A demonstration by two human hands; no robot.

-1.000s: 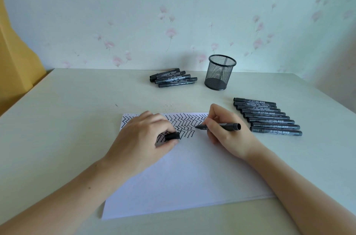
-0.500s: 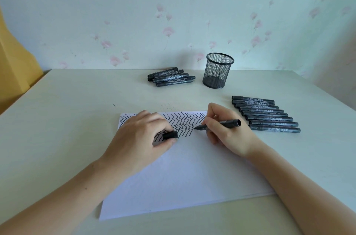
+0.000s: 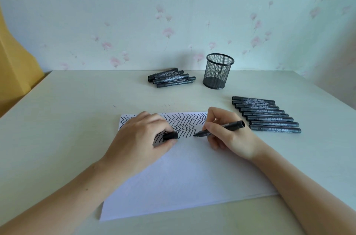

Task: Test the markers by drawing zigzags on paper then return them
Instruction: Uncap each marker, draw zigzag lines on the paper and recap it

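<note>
— What is the right hand (image 3: pixel 229 134) doing?

— Its fingers are curled round a black marker (image 3: pixel 221 128), a slim round barrel with a blunt flat end pointing away to the right. The uncapped tip sits just left of the grip, touching the paper (image 3: pixel 183 173) at the edge of the zigzags (image 3: pixel 185 123).

— And the left hand (image 3: pixel 140 144)?

— It rests on the paper, with thumb and fingers pinching the marker's cap (image 3: pixel 170 136), a short, matte black cylinder. The cap's open end faces the tip, a little apart from it.

— What are the surfaces like?

— The paper is a smooth white sheet, plain below both grips. Rows of sharp black zigzags run across its far strip, between and beyond the two hands. The table (image 3: pixel 67 119) is a pale, smooth, cream-coloured top.

— Any containers?

— One: a round pen cup (image 3: pixel 218 74) of black wire mesh, upright, well beyond the writing grip. Through the mesh I can see no markers in it.

— Where are the other markers?

— A neat row of capped markers (image 3: pixel 267 114) lies side by side just right of the writing hand, all black with pale print on the barrels. A smaller loose bunch (image 3: pixel 171 78) lies far beyond the left hand's grip, just left of the cup.
</note>
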